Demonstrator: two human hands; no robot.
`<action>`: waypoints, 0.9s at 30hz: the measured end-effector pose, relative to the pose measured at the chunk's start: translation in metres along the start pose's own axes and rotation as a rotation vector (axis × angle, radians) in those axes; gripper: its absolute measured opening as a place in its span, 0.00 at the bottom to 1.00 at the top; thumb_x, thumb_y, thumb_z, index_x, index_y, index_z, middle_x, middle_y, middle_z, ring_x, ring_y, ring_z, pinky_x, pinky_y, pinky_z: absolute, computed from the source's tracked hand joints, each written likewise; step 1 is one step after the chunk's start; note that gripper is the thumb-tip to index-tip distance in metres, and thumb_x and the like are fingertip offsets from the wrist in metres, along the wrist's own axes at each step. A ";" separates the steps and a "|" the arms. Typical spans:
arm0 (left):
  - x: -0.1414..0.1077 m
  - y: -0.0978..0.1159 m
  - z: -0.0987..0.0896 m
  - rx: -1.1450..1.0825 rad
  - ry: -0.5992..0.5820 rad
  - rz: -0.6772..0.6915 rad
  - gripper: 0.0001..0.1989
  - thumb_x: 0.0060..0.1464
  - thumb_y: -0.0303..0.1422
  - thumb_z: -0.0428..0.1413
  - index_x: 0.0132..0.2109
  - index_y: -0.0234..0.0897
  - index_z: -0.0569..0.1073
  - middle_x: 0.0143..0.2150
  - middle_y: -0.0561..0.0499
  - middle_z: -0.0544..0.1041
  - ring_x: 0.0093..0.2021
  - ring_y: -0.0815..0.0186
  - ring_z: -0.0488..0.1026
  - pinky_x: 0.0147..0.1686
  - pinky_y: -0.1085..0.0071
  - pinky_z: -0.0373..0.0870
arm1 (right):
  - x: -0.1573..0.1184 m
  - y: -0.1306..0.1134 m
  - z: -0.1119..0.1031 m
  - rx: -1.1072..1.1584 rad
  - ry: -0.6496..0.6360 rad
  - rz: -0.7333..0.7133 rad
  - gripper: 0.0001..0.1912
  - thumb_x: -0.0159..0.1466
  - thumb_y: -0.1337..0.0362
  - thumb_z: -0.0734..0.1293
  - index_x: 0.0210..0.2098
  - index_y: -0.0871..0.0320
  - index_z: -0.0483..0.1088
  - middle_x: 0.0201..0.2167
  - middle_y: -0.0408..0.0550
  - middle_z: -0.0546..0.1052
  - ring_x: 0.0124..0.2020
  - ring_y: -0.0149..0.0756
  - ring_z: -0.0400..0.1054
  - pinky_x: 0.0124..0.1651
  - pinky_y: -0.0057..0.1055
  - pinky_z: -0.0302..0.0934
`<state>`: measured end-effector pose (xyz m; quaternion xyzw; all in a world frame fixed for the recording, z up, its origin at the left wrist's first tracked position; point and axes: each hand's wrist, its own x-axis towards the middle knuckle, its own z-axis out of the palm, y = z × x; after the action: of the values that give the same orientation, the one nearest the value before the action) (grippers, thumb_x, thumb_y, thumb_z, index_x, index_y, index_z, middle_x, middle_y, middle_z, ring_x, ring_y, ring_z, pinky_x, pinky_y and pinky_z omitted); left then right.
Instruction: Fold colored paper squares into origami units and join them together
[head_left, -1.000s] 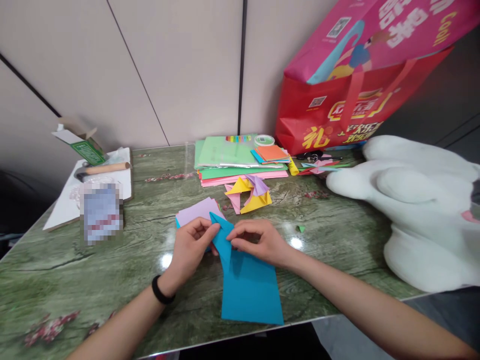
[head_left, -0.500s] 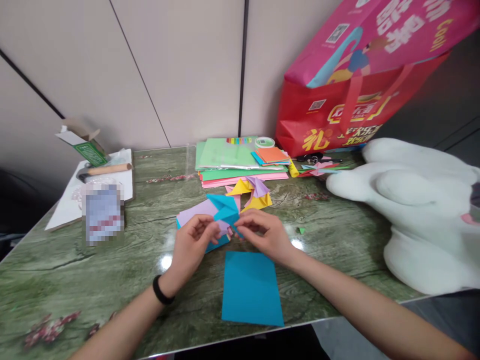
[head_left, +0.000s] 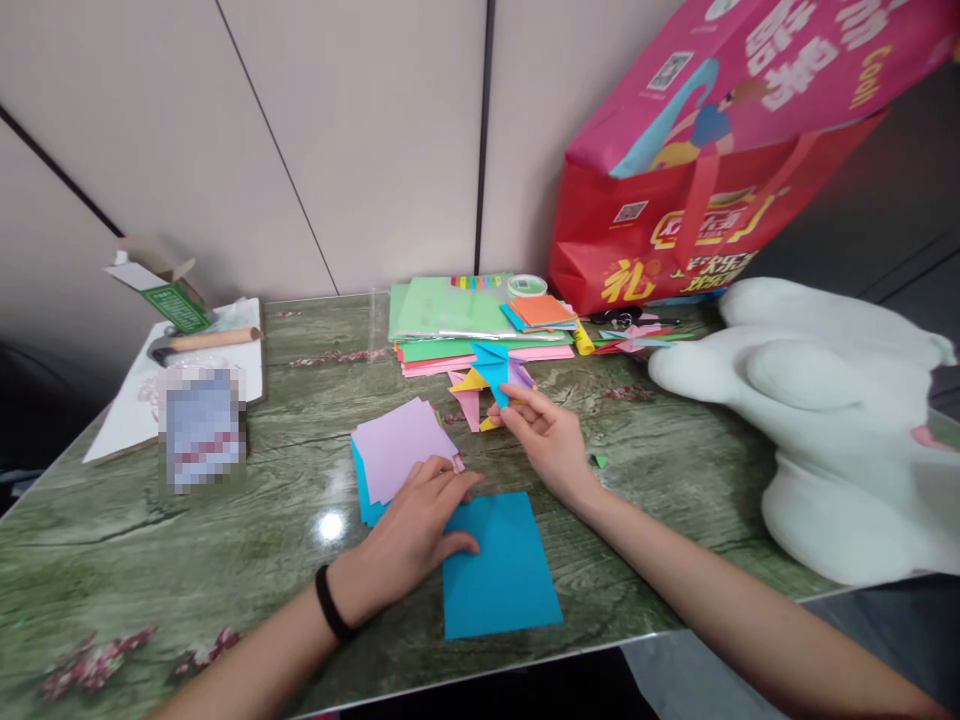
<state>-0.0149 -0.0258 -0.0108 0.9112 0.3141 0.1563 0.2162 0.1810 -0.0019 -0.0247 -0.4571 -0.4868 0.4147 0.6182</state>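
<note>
Between the thumb and fingers of my right hand is a folded blue paper piece. It is above folded yellow, pink and purple paper pieces, partly hiding them. My left hand is open, fingers stretched out, at the upper left corner of a flat blue paper square. Whether it presses on the square I cannot tell. Just beyond its fingers lies a loose stack of square papers, a purple sheet on top and blue edges showing below.
Behind stand coloured paper packs, with small orange sheets and a roll of tape on top. A red bag is at back right, a white plush toy at right. Left are a hammer and a green box.
My right hand has carried the folded blue piece forward to the other folded pieces. My left hand has let go of it and come down towards the blue square, its fingers opened.
</note>
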 end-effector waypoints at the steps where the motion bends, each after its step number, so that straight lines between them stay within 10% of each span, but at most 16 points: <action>1: -0.001 0.000 0.000 -0.019 -0.008 -0.014 0.28 0.45 0.33 0.63 0.53 0.40 0.64 0.43 0.46 0.73 0.45 0.57 0.64 0.43 0.59 0.65 | 0.000 0.001 0.000 0.002 0.006 -0.008 0.21 0.56 0.56 0.68 0.47 0.58 0.68 0.38 0.51 0.76 0.38 0.39 0.74 0.48 0.40 0.67; 9: -0.003 -0.001 0.006 -0.256 0.033 -0.076 0.21 0.46 0.26 0.61 0.49 0.42 0.68 0.36 0.50 0.73 0.41 0.61 0.68 0.41 0.65 0.66 | -0.008 -0.003 0.003 -0.203 -0.004 -0.155 0.14 0.61 0.59 0.64 0.46 0.55 0.67 0.41 0.51 0.72 0.34 0.34 0.71 0.37 0.33 0.69; 17: 0.007 0.002 -0.012 -0.565 0.337 -0.311 0.14 0.44 0.29 0.61 0.41 0.38 0.72 0.33 0.52 0.76 0.34 0.66 0.72 0.37 0.71 0.67 | -0.015 -0.013 0.004 -0.472 -0.546 -0.146 0.11 0.61 0.60 0.64 0.35 0.59 0.75 0.29 0.46 0.78 0.29 0.32 0.69 0.32 0.27 0.60; 21: 0.010 -0.002 -0.019 -0.787 0.502 -0.425 0.23 0.41 0.31 0.63 0.47 0.37 0.70 0.41 0.48 0.76 0.39 0.64 0.73 0.38 0.71 0.68 | -0.015 -0.010 0.005 -0.355 -0.507 -0.004 0.12 0.57 0.57 0.67 0.35 0.61 0.74 0.27 0.45 0.77 0.25 0.30 0.66 0.26 0.25 0.58; 27: 0.011 -0.009 -0.016 -1.040 0.341 -0.605 0.14 0.42 0.39 0.62 0.33 0.32 0.75 0.30 0.47 0.79 0.27 0.66 0.72 0.28 0.73 0.68 | -0.014 -0.010 0.004 -0.296 -0.390 -0.023 0.12 0.59 0.57 0.65 0.32 0.60 0.73 0.29 0.46 0.77 0.30 0.33 0.67 0.32 0.27 0.60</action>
<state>-0.0175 -0.0076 -0.0002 0.5197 0.4712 0.3637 0.6129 0.1755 -0.0171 -0.0173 -0.4484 -0.6577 0.4121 0.4433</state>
